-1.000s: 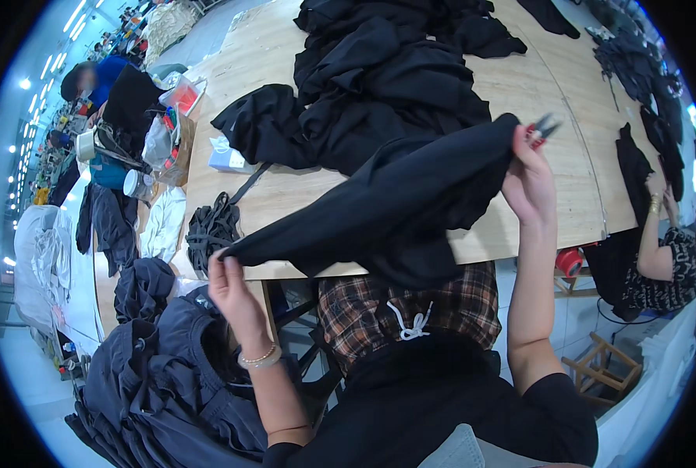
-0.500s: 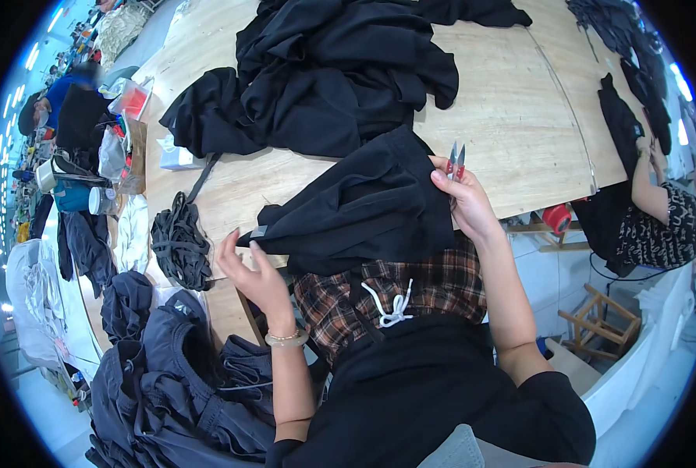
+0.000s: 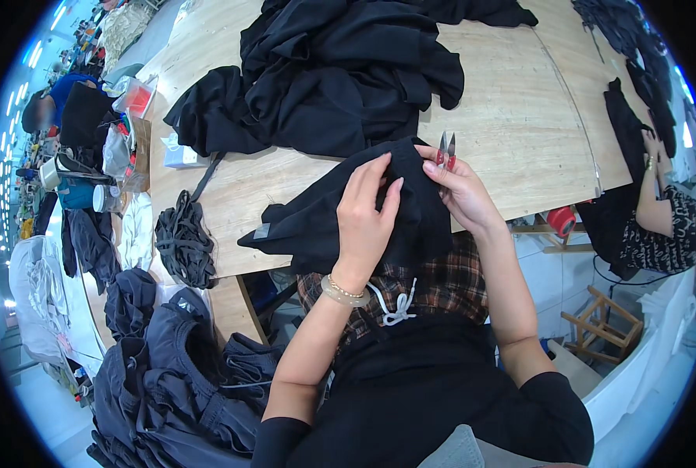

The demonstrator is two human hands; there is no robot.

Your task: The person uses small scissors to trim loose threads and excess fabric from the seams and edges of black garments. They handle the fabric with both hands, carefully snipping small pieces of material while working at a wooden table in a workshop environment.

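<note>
Hands (image 3: pixel 367 214) on black garment (image 3: pixel 324 222), thread snips (image 3: pixel 446 150) in right.

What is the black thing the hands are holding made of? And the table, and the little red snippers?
The black garment looks like soft matte cloth: it folds and drapes limply under the left hand. The table looks like pale bare wood, with grain lines and board seams showing. The snippers in the right hand seem to have grey metal blades; the red part may be plastic, too small to tell.
</note>
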